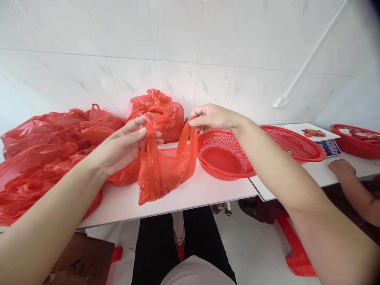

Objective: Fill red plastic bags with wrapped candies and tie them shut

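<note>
A thin red plastic bag [166,170] hangs by its two handles between my hands, above the front part of the white table. Its left handle is in my left hand [127,138], caught between the thumb and the fingers, with some fingertips showing past the handle. With thumb and fingers pinched together, my right hand [210,118] grips the other handle. The bag looks slack, and I cannot make out anything inside it. Behind my right wrist is a red mesh basket [219,158].
Many red plastic bags [53,142] are heaped at the left, and a full knotted bag [157,113] stands against the wall. Right are another red basket [293,142], a scale [329,148] and a red tub [359,142]. A co-worker's hand [342,168] rests there. A cardboard box [83,257] sits below.
</note>
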`<state>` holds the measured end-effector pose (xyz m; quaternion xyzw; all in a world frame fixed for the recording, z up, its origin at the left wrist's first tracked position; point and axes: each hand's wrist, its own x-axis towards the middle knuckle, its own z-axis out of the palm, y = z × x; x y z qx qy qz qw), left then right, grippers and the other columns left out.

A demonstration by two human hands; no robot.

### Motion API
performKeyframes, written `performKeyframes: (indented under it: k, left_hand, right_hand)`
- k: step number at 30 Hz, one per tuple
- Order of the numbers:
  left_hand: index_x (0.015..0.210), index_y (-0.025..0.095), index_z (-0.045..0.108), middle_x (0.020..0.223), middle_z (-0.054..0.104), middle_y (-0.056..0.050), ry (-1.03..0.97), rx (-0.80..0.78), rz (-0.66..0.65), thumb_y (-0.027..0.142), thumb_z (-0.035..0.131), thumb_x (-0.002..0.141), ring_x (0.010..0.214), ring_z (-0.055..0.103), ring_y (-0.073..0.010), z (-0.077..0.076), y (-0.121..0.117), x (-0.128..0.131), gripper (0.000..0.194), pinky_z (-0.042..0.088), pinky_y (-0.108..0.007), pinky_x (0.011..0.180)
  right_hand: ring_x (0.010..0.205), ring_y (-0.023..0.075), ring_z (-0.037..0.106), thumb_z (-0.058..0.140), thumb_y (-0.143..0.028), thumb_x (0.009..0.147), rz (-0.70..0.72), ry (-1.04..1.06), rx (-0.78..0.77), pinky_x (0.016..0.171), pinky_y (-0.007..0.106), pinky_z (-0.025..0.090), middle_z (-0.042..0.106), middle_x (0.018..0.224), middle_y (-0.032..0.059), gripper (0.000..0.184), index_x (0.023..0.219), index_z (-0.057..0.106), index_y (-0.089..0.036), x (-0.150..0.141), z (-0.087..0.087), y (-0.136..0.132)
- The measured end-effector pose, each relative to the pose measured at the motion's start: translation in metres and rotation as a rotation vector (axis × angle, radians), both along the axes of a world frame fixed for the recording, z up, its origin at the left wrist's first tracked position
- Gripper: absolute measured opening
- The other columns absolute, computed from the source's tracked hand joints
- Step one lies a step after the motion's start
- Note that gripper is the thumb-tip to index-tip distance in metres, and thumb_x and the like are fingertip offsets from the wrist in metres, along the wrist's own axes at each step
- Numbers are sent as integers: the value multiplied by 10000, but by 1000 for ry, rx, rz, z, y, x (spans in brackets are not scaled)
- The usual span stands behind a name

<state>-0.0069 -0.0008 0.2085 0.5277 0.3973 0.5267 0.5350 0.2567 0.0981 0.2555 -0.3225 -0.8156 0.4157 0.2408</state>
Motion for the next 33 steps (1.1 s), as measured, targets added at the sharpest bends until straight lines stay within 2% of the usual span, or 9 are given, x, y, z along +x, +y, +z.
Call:
performKeyframes:
  k: [3, 6, 8, 13, 15, 19, 23, 27, 33]
  left_hand:
    - [1408, 305, 405, 763, 653, 10, 164, -102, -117, 306, 715, 809, 691, 641, -158, 1, 3, 19, 675, 526, -335, 724]
    - [1161, 249, 617, 591, 458, 58, 344, -123, -218, 336, 745, 773, 511, 466, -104, -2, 8, 30, 418, 466, -283, 583]
    - [930, 228, 675, 557, 366, 62, 377, -124, -155, 410, 728, 779, 470, 375, -88, -6, 12, 32, 242, 412, -262, 516]
    - [718, 197, 615, 509, 239, 91, 204, -185, 35, 493, 657, 818, 425, 252, -60, -15, 18, 28, 316, 414, -256, 512]
    - [712, 190, 593, 491, 267, 95, 154, -202, 64, 486, 650, 825, 418, 256, -54, -17, 19, 26, 322, 438, -257, 535]
    - [797, 174, 648, 620, 602, -8, 211, -162, 35, 456, 650, 827, 508, 482, -97, -20, 19, 22, 284, 497, -291, 625]
    - [804, 200, 727, 780, 700, -56, 467, -6, -105, 406, 687, 785, 748, 639, -189, -18, 15, 17, 210, 510, -320, 712]
    - [852, 250, 742, 807, 703, -19, 777, 121, -139, 348, 656, 786, 775, 643, -189, -16, 8, 18, 146, 495, -312, 738]
    - [820, 224, 587, 774, 669, 4, 1067, 385, 188, 110, 521, 698, 684, 613, -169, -39, 8, 17, 180, 438, -268, 607]
  right_hand:
    - [572, 104, 561, 686, -253, 814, 130, -9, 90, 510, 221, 436, 607, 657, -1, 102, 796, 628, -172, -32, 4, -14]
    - [659, 104, 569, 687, -245, 808, 201, 29, 201, 549, 209, 440, 614, 721, 0, 118, 765, 607, -170, -63, 3, -26]
    - [741, 109, 577, 675, -269, 818, 205, 116, 250, 598, 210, 461, 629, 799, 4, 129, 780, 595, -175, -75, -3, -28]
    - [789, 113, 583, 673, -262, 810, 161, 185, 203, 667, 242, 490, 630, 893, 10, 147, 900, 588, -182, -71, -31, -15]
    - [697, 101, 570, 661, -219, 808, 146, 166, 136, 639, 249, 485, 607, 778, -10, 117, 860, 568, -170, -62, -41, -13]
    - [672, 97, 569, 680, -241, 804, 171, 289, 64, 659, 261, 501, 595, 735, -19, 147, 802, 553, -167, -46, -47, -25]
    - [817, 119, 600, 646, -311, 859, 164, 365, 58, 741, 264, 504, 640, 876, 13, 137, 863, 593, -185, -44, -52, -36]
    - [982, 132, 616, 476, -273, 964, 66, 372, -57, 900, 303, 487, 670, 1029, 28, 156, 1049, 596, -219, -60, -79, -30]
    - [762, 122, 649, 460, -318, 976, 193, 340, -223, 858, 314, 522, 678, 1045, 21, 261, 1180, 602, -241, -72, -117, -19]
